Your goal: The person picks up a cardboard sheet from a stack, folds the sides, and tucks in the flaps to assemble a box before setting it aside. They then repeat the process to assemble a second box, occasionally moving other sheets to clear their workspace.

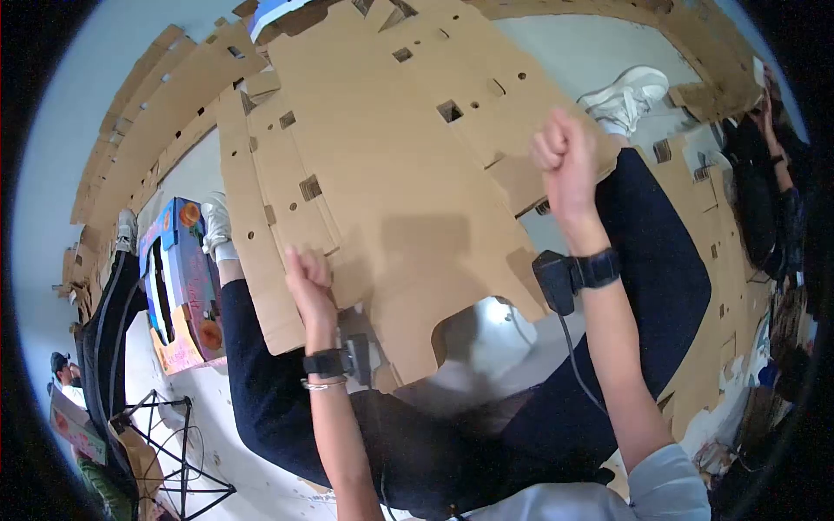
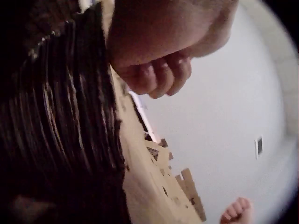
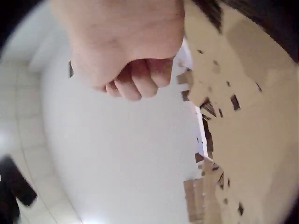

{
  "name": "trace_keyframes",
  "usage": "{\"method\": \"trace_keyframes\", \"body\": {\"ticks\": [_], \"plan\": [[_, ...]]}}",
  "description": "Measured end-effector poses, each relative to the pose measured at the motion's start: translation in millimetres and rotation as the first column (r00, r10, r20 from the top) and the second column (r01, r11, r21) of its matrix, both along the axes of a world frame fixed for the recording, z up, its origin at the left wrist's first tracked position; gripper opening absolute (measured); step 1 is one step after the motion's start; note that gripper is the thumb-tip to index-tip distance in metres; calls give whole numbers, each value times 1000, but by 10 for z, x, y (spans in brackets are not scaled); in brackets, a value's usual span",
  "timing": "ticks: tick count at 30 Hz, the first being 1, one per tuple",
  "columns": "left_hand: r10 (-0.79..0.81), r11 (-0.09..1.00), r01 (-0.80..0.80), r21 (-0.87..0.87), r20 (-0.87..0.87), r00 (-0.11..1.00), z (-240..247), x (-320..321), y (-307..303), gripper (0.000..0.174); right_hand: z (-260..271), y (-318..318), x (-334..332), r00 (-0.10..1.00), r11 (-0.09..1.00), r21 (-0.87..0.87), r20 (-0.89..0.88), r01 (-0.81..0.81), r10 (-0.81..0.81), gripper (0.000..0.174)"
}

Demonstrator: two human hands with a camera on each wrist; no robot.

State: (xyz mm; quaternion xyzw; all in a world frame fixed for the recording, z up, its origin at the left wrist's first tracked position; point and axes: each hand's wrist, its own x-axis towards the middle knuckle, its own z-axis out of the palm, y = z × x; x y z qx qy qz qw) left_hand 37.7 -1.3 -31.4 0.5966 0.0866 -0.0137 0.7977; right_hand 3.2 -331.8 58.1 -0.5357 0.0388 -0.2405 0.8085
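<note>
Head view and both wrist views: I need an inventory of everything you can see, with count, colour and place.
large cardboard sheet: one, brown, across the centre
other cardboard pieces: several, brown, left, upper right and right
box: one, blue, purple, pink and orange, left
frame stand: one, black, lower left
object: one, blue and white, top edge, unclear
other people: at least two, dark clothing, left and right edges
clutter: uncounted, mixed, right edge, blurred
floor: one, whitish, below
wristbands: two, black, both wrists
bracelet: one, silvery, left wrist
shoes: two, whitish, wearer's feet
trousers: one pair, dark, wearer's legs
left hand: one, bare, over sheet's left
right hand: one, bare, over sheet's right
</note>
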Motion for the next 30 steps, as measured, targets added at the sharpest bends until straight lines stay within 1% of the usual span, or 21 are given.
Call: {"method": "trace_keyframes", "body": {"ticks": [1,2,4,5,6,7,8,10,12,14,16,18,19,20,21,22,24,25,26,28,30], "plan": [[-98,979,108,-176,64,993,123,1,59,53,-476,-8,104,992,991,-92,-73,97,-104,44],[-110,977,120,-178,63,992,294,-16,36,53,-914,-31,215,968,963,-194,-130,186,-213,45],[-120,977,166,-135,293,949,557,-16,2,53,-776,-32,146,987,994,-95,-150,48,-62,44],[88,972,-57,-230,127,988,381,-6,-154,53,-725,-19,125,985,995,-95,-161,39,-54,44],[50,998,-48,-42,57,997,-142,71,-59,52,-572,44,98,980,996,22,-183,85,-79,44],[45,999,-42,-34,91,995,-106,65,-76,52,-364,48,141,976,982,132,-185,138,-112,44],[41,999,-38,-26,122,992,-59,50,-88,51,-129,57,140,978,982,129,-175,140,-117,44],[36,994,-26,-106,96,995,19,56,-76,52,138,172,15,999,999,-32,45,29,-28,43],[8,980,12,-197,99,995,354,23,-136,52,-440,170,137,993,993,-40,-34,109,-110,44],[-83,983,137,-119,375,923,842,-146,-259,52,-847,98,188,989,982,-179,-119,66,-89,45],[-94,980,146,-137,329,940,550,-169,-231,52,-769,169,107,983,990,-112,-155,84,-101,45],[29,996,-24,-83,56,998,-133,-11,-178,51,-404,200,129,983,992,-51,-136,118,-124,45],[23,981,-9,-193,71,997,86,-45,-277,51,-97,238,62,996,995,-60,-41,76,-79,45],[-46,989,56,-136,75,996,74,-20,-267,50,132,277,-27,999,998,-63,33,28,-26,46],[-21,987,31,-158,66,998,81,-37,-213,50,272,253,-70,991,994,-102,119,-43,55,47],[-4,982,16,-186,66,998,194,-45,-249,50,-118,147,19,993,995,-102,109,-23,34,47],[16,984,30,-175,255,967,475,-157,-207,50,-1155,-77,179,986,941,-333,-126,64,-112,44],[3,986,53,-159,337,941,570,-211,-173,50,-1007,-60,119,990,956,-283,-93,75,-105,43],[154,985,-147,-87,77,985,168,-156,-185,50,-936,-19,90,990,959,-276,-107,60,-93,43],[62,996,-51,-78,143,988,-30,-83,-28,50,-651,3,167,992,998,-57,-121,16,-23,43],[81,995,-71,-73,141,987,-86,-35,-10,50,-230,84,60,997,999,-41,-72,10,-13,42]]}}
